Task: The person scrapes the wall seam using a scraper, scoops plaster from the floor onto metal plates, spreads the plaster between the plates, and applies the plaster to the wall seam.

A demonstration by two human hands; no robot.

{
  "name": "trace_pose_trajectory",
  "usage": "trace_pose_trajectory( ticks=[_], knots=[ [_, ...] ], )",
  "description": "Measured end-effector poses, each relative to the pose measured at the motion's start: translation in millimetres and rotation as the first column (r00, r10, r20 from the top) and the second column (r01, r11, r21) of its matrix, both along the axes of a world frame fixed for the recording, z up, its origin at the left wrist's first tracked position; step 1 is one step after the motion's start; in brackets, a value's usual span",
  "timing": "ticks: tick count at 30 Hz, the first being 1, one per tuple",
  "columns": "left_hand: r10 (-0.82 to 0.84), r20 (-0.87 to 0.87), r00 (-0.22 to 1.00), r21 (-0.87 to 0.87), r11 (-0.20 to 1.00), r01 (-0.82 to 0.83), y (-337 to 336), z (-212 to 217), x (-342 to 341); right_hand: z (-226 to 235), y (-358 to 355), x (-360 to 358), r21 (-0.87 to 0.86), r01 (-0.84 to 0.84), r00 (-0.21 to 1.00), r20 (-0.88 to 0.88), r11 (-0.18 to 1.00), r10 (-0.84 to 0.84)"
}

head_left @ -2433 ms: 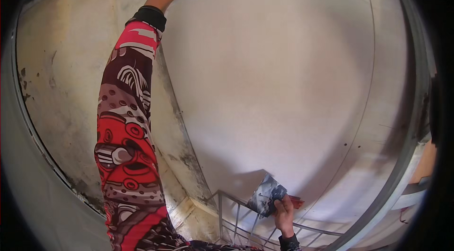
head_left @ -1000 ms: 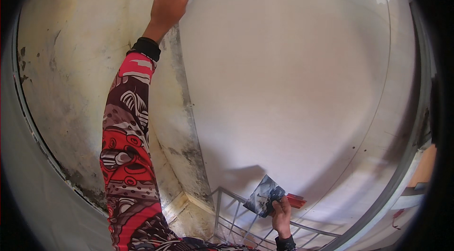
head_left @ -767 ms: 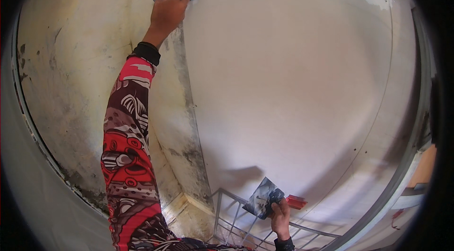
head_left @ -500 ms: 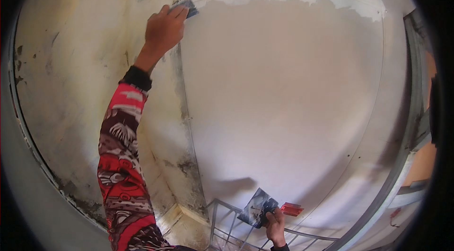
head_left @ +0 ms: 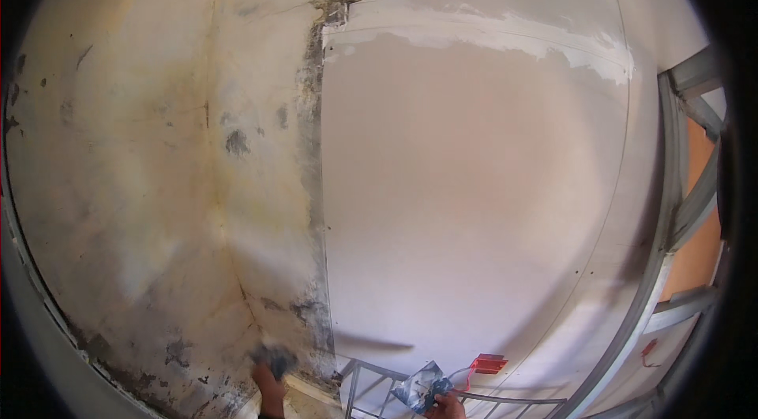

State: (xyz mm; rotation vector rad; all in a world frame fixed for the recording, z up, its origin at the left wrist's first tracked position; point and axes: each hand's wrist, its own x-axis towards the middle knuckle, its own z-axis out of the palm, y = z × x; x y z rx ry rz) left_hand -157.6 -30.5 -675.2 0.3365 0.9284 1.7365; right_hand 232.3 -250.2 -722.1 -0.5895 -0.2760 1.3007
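At the lower edge, my left hand grips a dark, flat scraper blade, smeared by motion, in front of the stained wall corner. To its right, my right hand is closed on the near edge of a flat plate spotted with white and dark-grey smears. Above both hands spreads a pale wall board. A white band of filler runs across its upper part. Along its left edge lies a dark, rough seam.
Behind my right hand a grey metal railing crosses the bottom, with a red object beside it. A grey metal frame rises on the right. The left wall is yellowed and peeling.
My left hand has come down from the upper seam to the lower edge, scraper still in it. My right hand and the plate sit lower in view, and the view has shifted.
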Motion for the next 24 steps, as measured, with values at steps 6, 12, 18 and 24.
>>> trace_pose_trajectory(
  ticks=[6, 12, 18, 24],
  knots=[
    [-0.398, 0.12, 0.909, -0.293, 0.861, 0.416, -70, -120, -63, 6, -41, -95, -0.189, -0.056, 0.917, 0.379, 0.98, 0.125],
    [-0.492, 0.009, 0.871, -0.358, 0.811, 0.462, -63, -116, -82, 12, -31, -126, -0.356, -0.187, 0.982, -0.052, 0.916, 0.18],
    [-0.54, -0.175, 0.823, -0.425, 0.796, 0.432, -80, -122, -119, 35, -19, -169, -0.288, -0.272, 0.955, 0.036, 0.918, 0.294],
    [-0.479, -0.551, 0.684, -0.508, 0.842, 0.181, -158, -159, -175, 71, 13, -205, -0.289, -0.476, 0.853, 0.076, 0.83, 0.516]
  ],
)
